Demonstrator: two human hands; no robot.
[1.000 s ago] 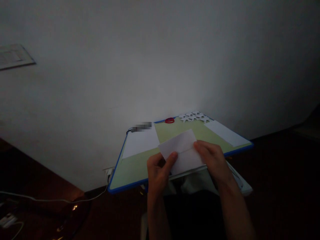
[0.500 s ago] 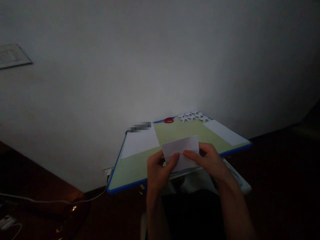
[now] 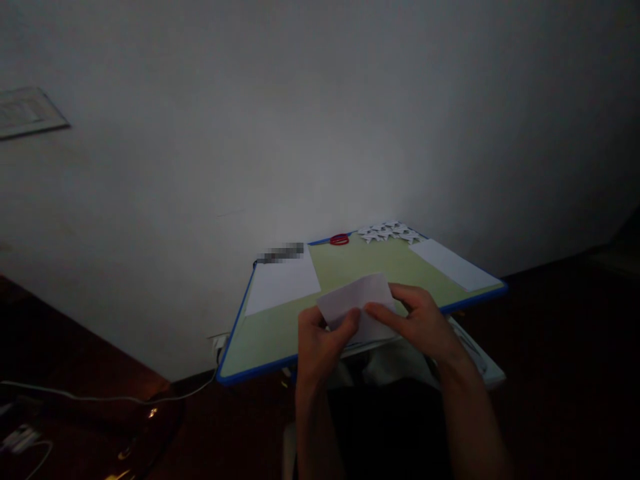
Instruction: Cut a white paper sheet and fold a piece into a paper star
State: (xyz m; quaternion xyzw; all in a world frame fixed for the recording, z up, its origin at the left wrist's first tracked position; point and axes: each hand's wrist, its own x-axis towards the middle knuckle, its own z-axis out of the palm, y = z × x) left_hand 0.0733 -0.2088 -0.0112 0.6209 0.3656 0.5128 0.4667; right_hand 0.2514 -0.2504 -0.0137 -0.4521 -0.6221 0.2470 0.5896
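Observation:
Both my hands hold a folded white paper [image 3: 356,298] just above the near edge of a small green board with a blue rim [image 3: 280,330]. My left hand [image 3: 320,347] pinches the paper's lower left part with thumb on top. My right hand [image 3: 423,323] grips its right side, index finger laid across the front toward the left thumb. The paper's upper edge tilts up to the right.
On the board lie a white sheet [image 3: 283,283] at the left, another white sheet [image 3: 453,265] at the right, a red ring-shaped object [image 3: 339,239] and several folded white paper pieces [image 3: 387,233] at the far edge. A white wall stands behind. Cables [image 3: 100,400] run over the dark floor at the left.
My right hand slid from the paper's right edge toward its middle, its index finger now meeting my left thumb. The paper shows smaller and lower than a second ago.

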